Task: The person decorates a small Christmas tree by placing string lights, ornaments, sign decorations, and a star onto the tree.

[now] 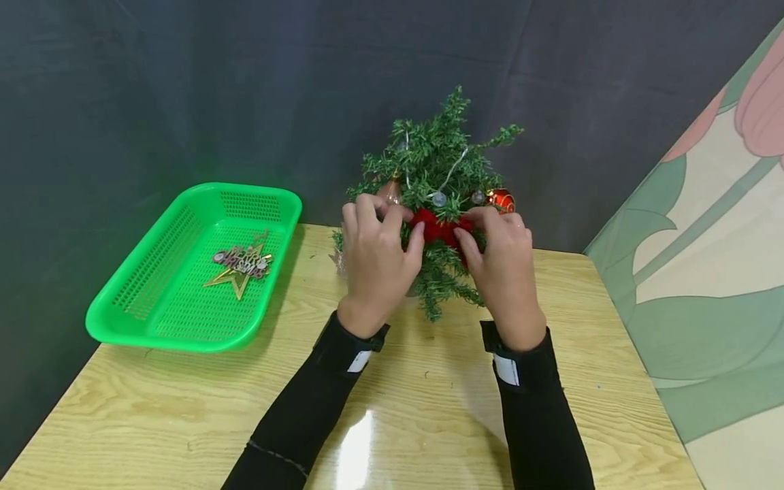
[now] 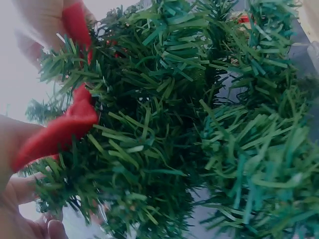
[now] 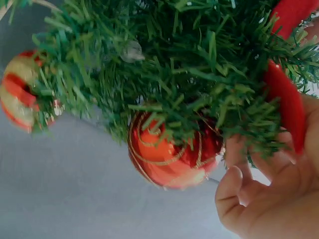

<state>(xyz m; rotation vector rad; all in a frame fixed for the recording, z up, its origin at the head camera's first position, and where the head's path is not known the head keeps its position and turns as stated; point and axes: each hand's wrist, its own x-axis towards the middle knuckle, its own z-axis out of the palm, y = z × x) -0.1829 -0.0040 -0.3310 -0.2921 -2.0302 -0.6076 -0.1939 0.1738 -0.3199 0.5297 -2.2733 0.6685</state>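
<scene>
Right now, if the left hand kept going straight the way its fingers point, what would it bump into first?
Probably the little tree. The left hand already pinches the red bow against its branches, so going on would press it into the green needles.

Small tree (image 1: pixel 437 163): dark green needles, strung with a pale silver-white wire and 2 clear grey-white bulbs. Bow (image 1: pixel 439 228) at tree front: plain red, no pattern. Bauble (image 3: pixel 172 152): glossy red and orange, banded with thin gold swirl lines. Second bauble (image 3: pixel 17 97): red with pale gold stripes. Basket (image 1: pixel 153 299): bright green, perforated mesh pattern. Star ornament (image 1: pixel 240 267): gold, with pink and silver lettering. Table (image 1: pixel 429 422): light yellow wood grain. Sleeves (image 1: pixel 539 408): black, white tags. Backdrop: dark grey-blue.
</scene>
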